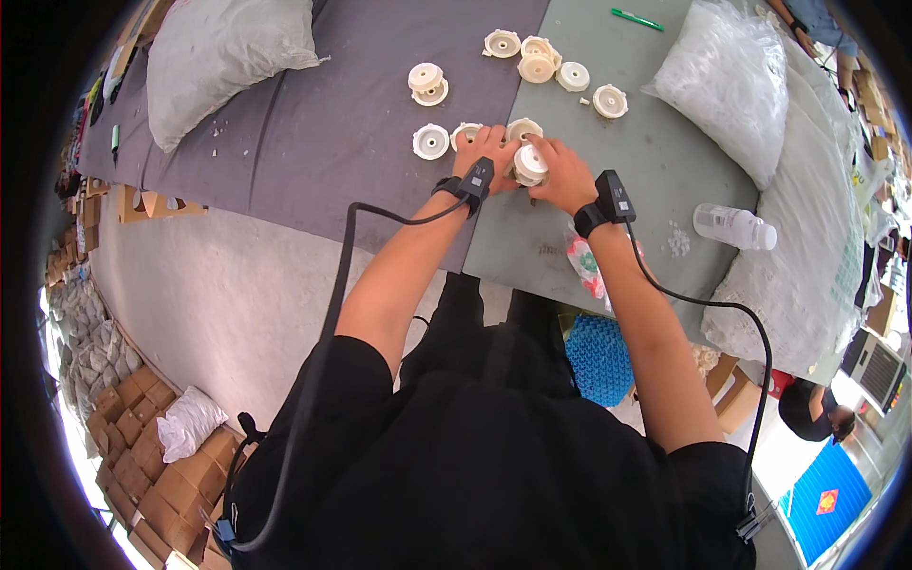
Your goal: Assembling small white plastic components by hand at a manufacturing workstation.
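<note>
My right hand (562, 176) pinches a round cream plastic disc part (530, 163); my left hand (484, 152) rests spread on another disc (466, 133) on the counter (380, 114).

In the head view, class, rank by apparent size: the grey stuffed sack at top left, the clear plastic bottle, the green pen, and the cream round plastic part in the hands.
1. Grey stuffed sack.
2. Clear plastic bottle.
3. Green pen and cream round plastic part, held by right hand: too alike to rank.
</note>
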`<state>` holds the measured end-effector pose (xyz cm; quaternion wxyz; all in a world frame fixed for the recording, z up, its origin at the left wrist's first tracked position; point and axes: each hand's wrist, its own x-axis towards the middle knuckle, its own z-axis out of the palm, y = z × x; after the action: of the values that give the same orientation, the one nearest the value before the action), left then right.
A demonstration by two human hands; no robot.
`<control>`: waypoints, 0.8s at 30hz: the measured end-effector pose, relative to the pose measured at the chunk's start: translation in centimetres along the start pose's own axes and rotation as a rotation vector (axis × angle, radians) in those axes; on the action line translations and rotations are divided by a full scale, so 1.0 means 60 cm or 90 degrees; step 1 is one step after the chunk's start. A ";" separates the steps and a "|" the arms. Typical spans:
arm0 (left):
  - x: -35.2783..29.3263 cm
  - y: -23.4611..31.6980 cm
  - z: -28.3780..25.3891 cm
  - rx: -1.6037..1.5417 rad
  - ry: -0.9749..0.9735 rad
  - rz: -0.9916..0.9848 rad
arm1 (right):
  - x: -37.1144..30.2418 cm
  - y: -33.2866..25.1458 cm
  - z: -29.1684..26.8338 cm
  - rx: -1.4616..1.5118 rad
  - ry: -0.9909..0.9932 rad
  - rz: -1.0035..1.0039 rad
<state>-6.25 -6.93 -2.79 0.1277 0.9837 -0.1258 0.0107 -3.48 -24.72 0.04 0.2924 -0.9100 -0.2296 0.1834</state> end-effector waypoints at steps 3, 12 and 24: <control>0.000 0.000 -0.003 -0.013 0.010 -0.003 | 0.003 0.008 0.008 0.017 0.015 0.033; -0.003 -0.014 -0.023 -0.026 0.018 0.001 | -0.017 0.059 0.017 0.154 0.016 0.094; -0.018 -0.005 -0.040 -0.091 0.097 -0.060 | -0.008 -0.019 0.007 -0.104 0.088 0.163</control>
<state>-7.20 -5.76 -0.63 0.2068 0.9734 -0.0698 0.0702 -4.45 -23.94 0.52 0.2069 -0.9630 -0.1054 0.1368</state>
